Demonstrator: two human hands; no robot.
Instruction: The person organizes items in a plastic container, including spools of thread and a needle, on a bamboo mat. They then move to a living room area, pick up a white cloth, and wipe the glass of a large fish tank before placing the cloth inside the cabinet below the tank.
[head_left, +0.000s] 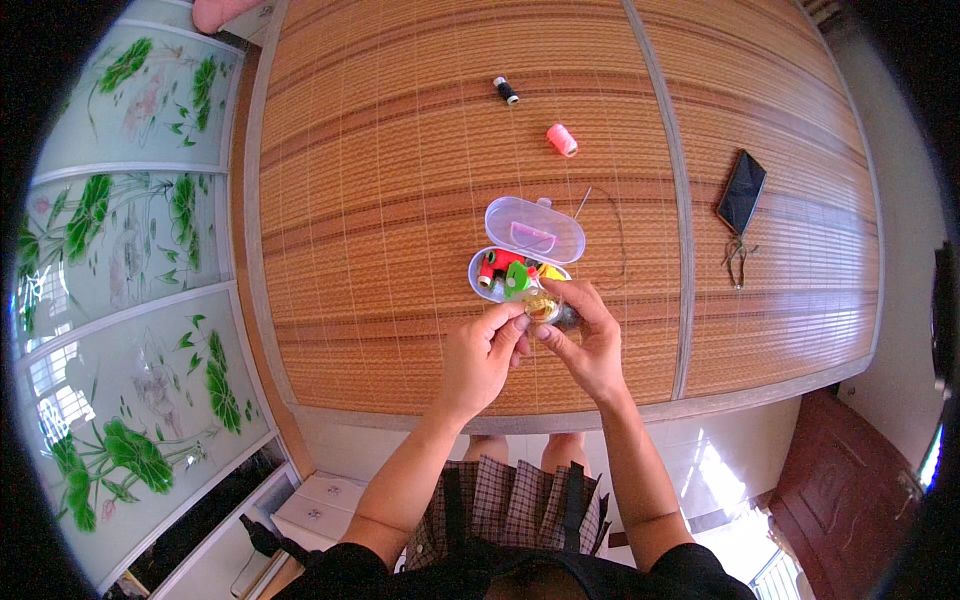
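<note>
My left hand (484, 360) and my right hand (589, 330) meet just in front of an open plastic sewing box (475, 287). Between their fingertips is a small clear container with gold-coloured pieces (541, 306); its exact kind is unclear. The fingers of both hands hide part of it. Red thread spools (507, 258), a bright green item (516, 277) and something yellow lie in the box. Its translucent lid (499, 217) is folded back, away from me. A pink thread spool (562, 140) and a black thread spool (506, 91) lie farther off on the woven mat.
The striped woven mat (390, 225) has grey cloth edging. A dark phone (742, 191) with a cord strap lies at the right. Right of the lid is a thin pale stick (583, 202) beside a curved dark line. Flower-patterned glass panels (142, 240) stand at the left.
</note>
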